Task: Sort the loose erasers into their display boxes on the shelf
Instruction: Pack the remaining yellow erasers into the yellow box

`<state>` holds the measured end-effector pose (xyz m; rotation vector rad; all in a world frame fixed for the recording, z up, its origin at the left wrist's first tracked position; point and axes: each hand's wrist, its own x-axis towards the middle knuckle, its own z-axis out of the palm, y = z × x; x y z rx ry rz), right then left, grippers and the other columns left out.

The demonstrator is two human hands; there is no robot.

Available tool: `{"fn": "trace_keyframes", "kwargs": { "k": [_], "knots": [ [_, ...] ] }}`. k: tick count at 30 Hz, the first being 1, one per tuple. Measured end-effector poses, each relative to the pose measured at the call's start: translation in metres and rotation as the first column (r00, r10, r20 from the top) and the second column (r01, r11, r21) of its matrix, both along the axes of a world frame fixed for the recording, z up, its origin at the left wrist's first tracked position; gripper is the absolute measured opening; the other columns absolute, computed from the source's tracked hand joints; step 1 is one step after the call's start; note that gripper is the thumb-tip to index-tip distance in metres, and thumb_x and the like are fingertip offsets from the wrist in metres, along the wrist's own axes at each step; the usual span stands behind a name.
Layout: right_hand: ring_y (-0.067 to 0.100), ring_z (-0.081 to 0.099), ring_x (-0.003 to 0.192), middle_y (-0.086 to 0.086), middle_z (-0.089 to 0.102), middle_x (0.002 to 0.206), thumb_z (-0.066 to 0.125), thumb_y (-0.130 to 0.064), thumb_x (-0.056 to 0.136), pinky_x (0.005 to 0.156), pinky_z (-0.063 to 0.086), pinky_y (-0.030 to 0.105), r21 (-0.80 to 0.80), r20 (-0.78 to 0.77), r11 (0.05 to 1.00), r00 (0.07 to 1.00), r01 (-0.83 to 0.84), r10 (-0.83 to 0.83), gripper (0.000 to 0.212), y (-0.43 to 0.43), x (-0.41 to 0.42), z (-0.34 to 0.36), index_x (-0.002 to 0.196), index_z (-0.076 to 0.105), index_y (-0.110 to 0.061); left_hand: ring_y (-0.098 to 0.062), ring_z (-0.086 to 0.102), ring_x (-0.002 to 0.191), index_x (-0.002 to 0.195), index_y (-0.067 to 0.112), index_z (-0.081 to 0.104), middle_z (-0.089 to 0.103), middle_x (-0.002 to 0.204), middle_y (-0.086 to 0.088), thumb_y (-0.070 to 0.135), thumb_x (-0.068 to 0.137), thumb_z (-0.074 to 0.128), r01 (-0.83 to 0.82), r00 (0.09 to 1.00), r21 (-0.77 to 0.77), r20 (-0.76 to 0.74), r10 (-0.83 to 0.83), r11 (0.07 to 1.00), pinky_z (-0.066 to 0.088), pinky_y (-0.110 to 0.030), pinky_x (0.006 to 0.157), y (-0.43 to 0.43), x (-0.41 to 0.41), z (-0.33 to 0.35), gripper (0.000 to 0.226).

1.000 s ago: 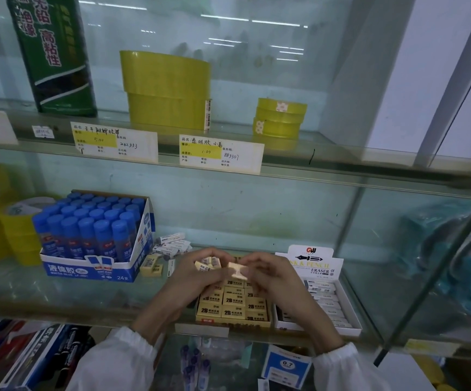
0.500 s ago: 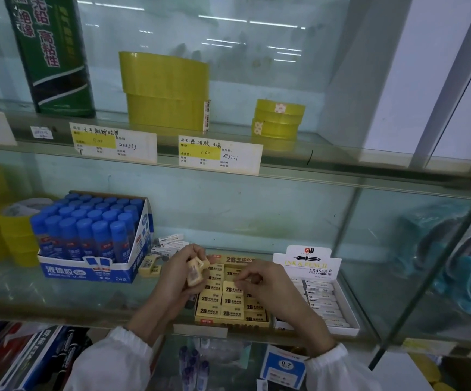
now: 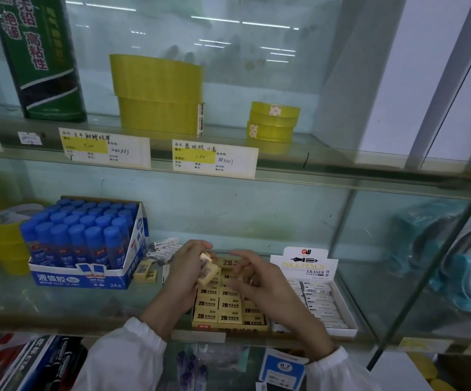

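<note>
My left hand (image 3: pixel 182 277) grips a small stack of yellow 2B erasers (image 3: pixel 208 270) just above the left side of the yellow eraser display box (image 3: pixel 228 328). The box is packed with rows of 2B erasers. My right hand (image 3: pixel 259 283) hovers over the same box, its fingers loosely curved toward the held stack and holding nothing I can see. The white eraser display box (image 3: pixel 345 311) sits to the right, with rows of white erasers and an upright header card. Loose white erasers (image 3: pixel 165 248) and loose yellow erasers (image 3: pixel 145 273) lie on the glass shelf to the left.
A blue glue stick box (image 3: pixel 87 275) stands left of the loose erasers, with yellow tape rolls (image 3: pixel 5 244) beyond it. More yellow tape (image 3: pixel 158 94) and price labels (image 3: pixel 214 159) are on the upper shelf. Teal tape dispensers (image 3: pixel 454 266) lie behind glass at the right.
My right hand has lifted off the yellow box's erasers and moved back toward the stack in my left hand. My left hand has stayed in place with the stack.
</note>
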<state>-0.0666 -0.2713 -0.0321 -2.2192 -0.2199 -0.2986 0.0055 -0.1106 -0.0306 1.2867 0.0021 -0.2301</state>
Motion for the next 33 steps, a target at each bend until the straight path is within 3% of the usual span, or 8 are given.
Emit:
{"fn": "trace_keyframes", "kwargs": {
  "k": [4,9,14,17,24,27,30,33],
  "knots": [
    [0.013,0.063,0.072,-0.006,0.067,0.089,0.080,-0.029,0.079,0.064,0.050,0.018,0.011,0.112,0.998,0.992,-0.065,0.063,0.046,0.010,0.003,0.003,0.120,0.063,-0.036,-0.024,0.061,0.079,0.103,0.007,0.066,0.065,0.093,-0.012,0.008,0.099,0.046,-0.035,0.998,0.071,0.059,0.031,0.997,0.046,-0.028,0.056,-0.011,-0.003,-0.002,0.020],
    [0.016,0.066,0.070,0.006,0.070,0.086,0.083,-0.011,0.074,0.070,0.061,0.042,0.242,0.015,0.967,0.996,-0.084,0.083,0.031,0.017,0.008,0.005,0.102,0.073,-0.019,-0.022,0.064,0.071,0.103,0.007,0.068,0.067,0.085,-0.011,0.009,0.099,0.048,0.028,0.999,0.008,0.041,-0.028,1.000,0.047,-0.027,0.054,-0.006,-0.002,0.000,0.020],
    [0.019,0.061,0.074,0.007,0.065,0.082,0.083,-0.006,0.072,0.077,0.055,0.054,0.235,-0.059,0.963,0.987,-0.132,0.150,0.026,0.024,0.011,-0.001,0.092,0.070,-0.015,-0.023,0.060,0.062,0.096,0.007,0.071,0.065,0.078,-0.011,0.018,0.085,0.063,0.121,0.985,-0.180,-0.102,-0.141,0.976,0.049,-0.030,0.058,-0.004,-0.002,0.005,0.017],
    [0.019,0.065,0.076,0.006,0.070,0.082,0.078,-0.004,0.077,0.073,0.057,0.045,0.256,-0.038,0.959,0.990,-0.123,0.137,0.020,0.022,0.009,0.003,0.088,0.067,-0.016,-0.025,0.060,0.065,0.102,0.006,0.068,0.068,0.080,-0.012,0.023,0.081,0.067,0.107,0.976,-0.280,-0.154,-0.154,0.954,0.049,-0.036,0.065,0.002,0.004,0.005,0.027],
    [0.035,0.071,0.077,0.022,0.074,0.086,0.066,0.011,0.083,0.059,0.055,0.039,0.479,-0.086,0.874,0.987,-0.081,0.139,0.019,-0.005,-0.001,0.011,0.098,0.061,0.000,-0.015,0.043,0.046,0.119,0.007,0.049,0.067,0.091,-0.020,0.010,0.094,0.043,0.141,0.975,-0.394,-0.104,-0.197,0.908,0.024,-0.018,0.027,0.022,0.016,-0.009,0.026],
    [0.040,0.068,0.081,0.016,0.073,0.093,0.073,0.008,0.078,0.062,0.056,0.035,0.478,-0.125,0.876,0.983,-0.056,0.131,0.024,-0.007,0.000,0.007,0.096,0.062,-0.003,-0.012,0.029,0.038,0.104,-0.008,0.065,0.055,0.066,-0.014,0.018,0.095,0.046,0.249,0.964,-0.264,-0.030,-0.266,0.932,0.015,-0.019,0.030,0.024,0.013,-0.010,0.034],
    [0.028,0.063,0.072,0.016,0.070,0.089,0.074,0.003,0.080,0.060,0.053,0.034,0.421,-0.126,0.907,0.990,0.000,0.058,0.019,-0.005,0.005,-0.001,0.089,0.061,-0.007,-0.010,0.024,0.032,0.117,-0.016,0.062,0.048,0.053,-0.006,0.021,0.097,0.048,0.296,0.954,-0.151,-0.004,-0.300,0.943,0.011,-0.021,0.036,0.024,0.008,-0.012,0.044],
    [0.020,0.062,0.070,0.013,0.072,0.092,0.073,0.004,0.080,0.064,0.053,0.035,0.353,-0.128,0.935,0.992,0.041,0.005,0.024,-0.005,0.006,-0.003,0.094,0.060,-0.010,-0.010,0.025,0.034,0.104,-0.002,0.067,0.049,0.052,-0.004,0.027,0.085,0.063,0.320,0.946,-0.095,-0.016,-0.323,0.942,0.008,-0.025,0.043,0.025,0.006,-0.013,0.035]
  ]
}}
